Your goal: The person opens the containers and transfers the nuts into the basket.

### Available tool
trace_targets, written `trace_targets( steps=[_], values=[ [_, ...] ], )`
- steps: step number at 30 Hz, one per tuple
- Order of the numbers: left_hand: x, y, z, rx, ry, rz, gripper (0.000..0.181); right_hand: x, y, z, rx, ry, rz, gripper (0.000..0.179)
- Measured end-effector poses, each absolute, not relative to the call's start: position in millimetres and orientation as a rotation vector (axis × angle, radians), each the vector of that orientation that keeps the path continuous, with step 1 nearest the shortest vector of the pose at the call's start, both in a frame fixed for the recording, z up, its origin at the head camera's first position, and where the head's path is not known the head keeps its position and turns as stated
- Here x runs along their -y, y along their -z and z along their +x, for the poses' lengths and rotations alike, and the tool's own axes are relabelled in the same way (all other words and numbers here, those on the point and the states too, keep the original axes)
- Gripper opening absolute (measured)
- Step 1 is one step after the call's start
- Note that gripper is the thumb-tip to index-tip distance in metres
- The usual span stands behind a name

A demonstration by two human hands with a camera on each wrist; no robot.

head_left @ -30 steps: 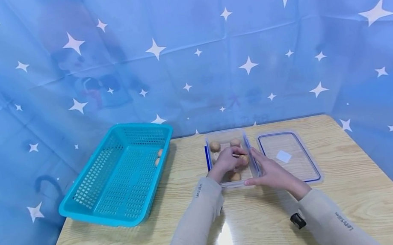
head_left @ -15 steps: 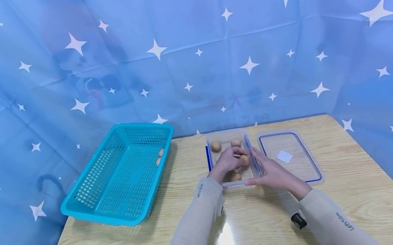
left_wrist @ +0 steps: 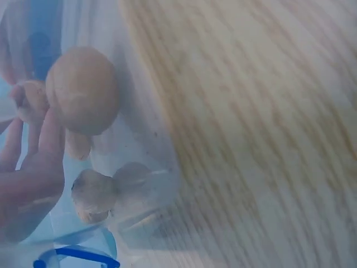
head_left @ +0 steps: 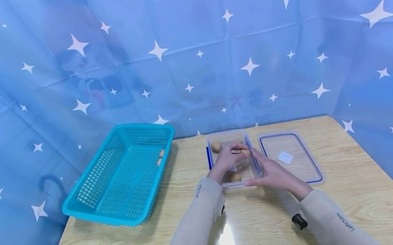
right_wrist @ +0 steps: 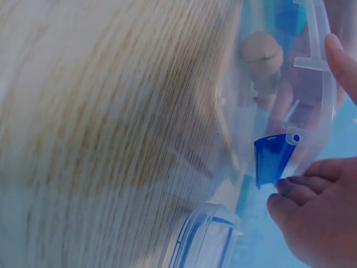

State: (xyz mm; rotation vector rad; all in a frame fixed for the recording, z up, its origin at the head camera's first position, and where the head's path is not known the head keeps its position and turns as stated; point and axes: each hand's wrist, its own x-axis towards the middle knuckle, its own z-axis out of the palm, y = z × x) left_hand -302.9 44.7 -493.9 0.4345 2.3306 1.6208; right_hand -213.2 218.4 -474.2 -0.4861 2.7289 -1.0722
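My left hand (head_left: 226, 159) reaches into a clear plastic food container (head_left: 239, 184) and pinches a brown walnut (head_left: 244, 153) near its right wall. Other walnuts lie inside: one at the back left (head_left: 216, 147), another walnut (head_left: 234, 176) near the front; more are partly hidden by the hand. Through the clear wall, the left wrist view has a large round walnut (left_wrist: 83, 92) close up. My right hand (head_left: 267, 171) grips the container at its front right corner, thumb at the front, fingers along the right side near a blue latch (right_wrist: 273, 159).
A turquoise perforated basket (head_left: 127, 220) stands to the left, with two walnuts (head_left: 160, 157) by its right wall. Right of the container, its clear lid (head_left: 294, 171) with a blue seal lies on the wooden table (head_left: 262, 233). A blue starry curtain (head_left: 185, 55) hangs behind.
My left hand has shifted slightly away from me inside the container, carrying the pinched walnut along the right wall. The right hand stays at the corner.
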Motion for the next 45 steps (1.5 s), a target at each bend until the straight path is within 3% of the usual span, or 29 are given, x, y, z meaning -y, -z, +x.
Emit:
trace_targets(
  steps=[9, 19, 28, 45],
  values=[
    [-39, 486, -307, -2.171, -1.749, 0.395, 0.038, -218, 473, -212, -2.725, 1.066, -0.483, 0.113],
    [-30, 469, -313, -2.133, -1.831, 0.376, 0.033, -217, 474, -213, -2.723, 1.072, -0.469, 0.113],
    [-12, 447, -322, -2.192, -1.807, 0.455, 0.043, -219, 476, -215, -2.724, 1.058, -0.458, 0.112],
    [35, 394, -333, -2.295, -1.893, 0.417, 0.041, -218, 473, -214, -2.733, 1.043, -0.487, 0.113]
  ],
)
